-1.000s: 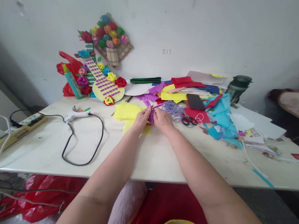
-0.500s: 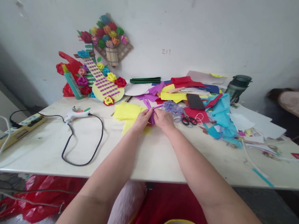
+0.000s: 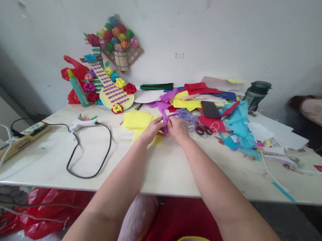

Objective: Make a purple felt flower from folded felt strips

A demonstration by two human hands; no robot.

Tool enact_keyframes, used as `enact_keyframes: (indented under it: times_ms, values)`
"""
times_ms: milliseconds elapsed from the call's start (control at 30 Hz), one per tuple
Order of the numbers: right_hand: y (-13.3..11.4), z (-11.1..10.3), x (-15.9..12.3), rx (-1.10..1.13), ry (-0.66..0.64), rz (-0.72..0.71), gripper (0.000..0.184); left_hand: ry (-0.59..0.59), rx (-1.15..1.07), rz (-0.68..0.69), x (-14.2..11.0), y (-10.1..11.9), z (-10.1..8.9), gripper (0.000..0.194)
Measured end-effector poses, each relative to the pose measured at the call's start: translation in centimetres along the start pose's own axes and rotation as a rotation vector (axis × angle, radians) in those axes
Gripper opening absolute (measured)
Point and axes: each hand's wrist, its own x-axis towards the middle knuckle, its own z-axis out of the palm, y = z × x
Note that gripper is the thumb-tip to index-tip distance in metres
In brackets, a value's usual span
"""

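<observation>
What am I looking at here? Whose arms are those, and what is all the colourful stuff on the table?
The picture comes from a camera worn on a person's head, so you see what that person sees: their own two arms reaching forward. No machine here, just bare hands.

The left hand and the right hand meet in the middle and pinch a small purple paper piece between the fingers, above some yellow paper.

All this lies on a pale table. Behind the hands is a heap of coloured paper, with black-handled scissors beside it. To the left lie a white glue gun with a black cord and a yellowish power strip. Leaning against the wall is a paper guitar trimmed with paper roses. A dark green bottle stands at the back.
</observation>
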Motion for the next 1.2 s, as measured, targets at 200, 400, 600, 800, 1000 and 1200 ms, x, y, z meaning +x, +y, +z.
enact_keyframes:
  times_ms: [200,400,600,800,1000,1200]
  values:
    - [0.3,0.3,0.2,0.034,0.008,0.058,0.033,0.103,0.152,-0.003,0.3,-0.2,-0.1,0.074]
    - [0.5,0.5,0.4,0.052,0.016,0.143,0.031,0.117,0.416,0.121,1.1,-1.3,-0.1,0.062]
    - [0.4,0.3,0.2,0.031,0.003,0.137,0.031,0.184,0.767,0.251,0.8,-1.3,0.2,0.052]
    - [0.0,0.0,0.0,-0.001,-0.031,0.118,0.032,0.237,0.910,0.227,0.6,-1.0,0.5,0.052]
    - [-0.1,-0.1,0.0,-0.014,-0.035,0.072,0.032,0.270,1.041,0.219,0.8,-1.2,0.6,0.046]
    - [-0.1,0.2,-0.1,-0.026,-0.016,0.046,0.032,0.277,1.098,0.241,0.4,-0.7,0.9,0.034]
